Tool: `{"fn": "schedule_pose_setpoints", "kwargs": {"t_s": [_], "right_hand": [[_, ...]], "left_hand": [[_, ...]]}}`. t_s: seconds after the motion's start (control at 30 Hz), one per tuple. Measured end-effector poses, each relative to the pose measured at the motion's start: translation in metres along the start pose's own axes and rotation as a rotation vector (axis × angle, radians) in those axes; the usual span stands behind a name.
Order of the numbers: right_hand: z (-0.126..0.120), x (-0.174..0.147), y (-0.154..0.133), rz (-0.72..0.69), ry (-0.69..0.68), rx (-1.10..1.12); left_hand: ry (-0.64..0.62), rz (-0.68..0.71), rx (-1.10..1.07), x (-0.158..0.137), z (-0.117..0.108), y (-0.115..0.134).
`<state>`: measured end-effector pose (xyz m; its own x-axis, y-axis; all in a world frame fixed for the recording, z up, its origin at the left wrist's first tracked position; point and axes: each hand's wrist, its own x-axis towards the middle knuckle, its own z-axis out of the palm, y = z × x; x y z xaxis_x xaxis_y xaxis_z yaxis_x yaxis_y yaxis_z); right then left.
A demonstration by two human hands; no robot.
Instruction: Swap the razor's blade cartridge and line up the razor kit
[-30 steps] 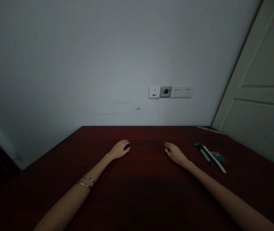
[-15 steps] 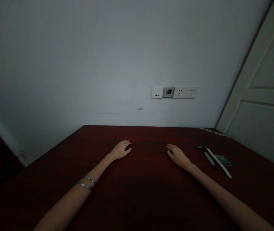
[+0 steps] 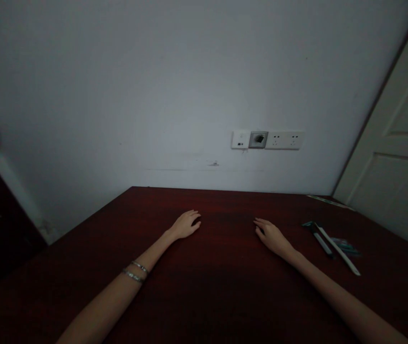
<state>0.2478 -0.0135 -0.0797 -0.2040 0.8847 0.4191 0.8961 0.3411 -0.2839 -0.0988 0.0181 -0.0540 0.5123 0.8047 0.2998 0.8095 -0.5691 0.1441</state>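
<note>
Razor-like tool [image 3: 323, 242]: lies to right of the right hand [image 3: 270, 235], the nearer one | long axis: far-left to near-right | left hand [image 3: 185, 225], right hand: fingers slightly spread, holding nothing

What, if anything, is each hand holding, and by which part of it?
Nothing is held: the left hand and right hand rest on the red table, apart from the white stick.

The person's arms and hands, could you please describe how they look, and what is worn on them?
The left forearm wears two slim, silvery bracelets; the one nearer the elbow looks more textured. The right forearm shows no jewellery. No sleeve is visible on either. The left hand and right hand are slender and ungloved.
</note>
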Motion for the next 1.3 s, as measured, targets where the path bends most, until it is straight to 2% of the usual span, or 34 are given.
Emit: {"fn": "schedule_pose_setpoints", "kwargs": {"t_s": [0.33, 0.53, 0.7, 0.77, 0.87, 0.93, 1.0, 1.13, 1.3], "right_hand": [[-0.004, 0.0, -0.004, -0.007, -0.032, -0.052], [-0.007, 0.0, -0.011, 0.036, -0.05, -0.07], [-0.035, 0.0, -0.02, 0.064, -0.071, -0.178], [-0.057, 0.001, -0.015, 0.124, -0.033, -0.272], [-0.091, 0.0, 0.006, 0.303, 0.013, -0.369], [-0.109, -0.004, 0.024, 0.486, -0.03, -0.41], [-0.121, -0.012, 0.039, 0.598, -0.078, -0.427], [-0.126, -0.027, 0.055, 0.648, -0.175, -0.445], [-0.12, -0.035, 0.055, 0.643, -0.242, -0.435]], "left_hand": [[0.0, -0.003, -0.039, 0.0, 0.001, -0.002], [-0.012, -0.005, -0.026, 0.0, -0.003, 0.0], [-0.006, 0.01, -0.021, 0.001, -0.001, -0.005], [-0.002, 0.009, -0.026, 0.003, 0.002, -0.009], [0.008, 0.019, -0.031, 0.005, 0.006, -0.013], [0.012, 0.024, -0.032, 0.006, 0.006, -0.014], [0.016, 0.024, -0.03, 0.006, 0.005, -0.014], [0.028, 0.024, -0.03, 0.007, 0.003, -0.013], [0.049, 0.021, -0.074, 0.007, 0.003, -0.015]]}}
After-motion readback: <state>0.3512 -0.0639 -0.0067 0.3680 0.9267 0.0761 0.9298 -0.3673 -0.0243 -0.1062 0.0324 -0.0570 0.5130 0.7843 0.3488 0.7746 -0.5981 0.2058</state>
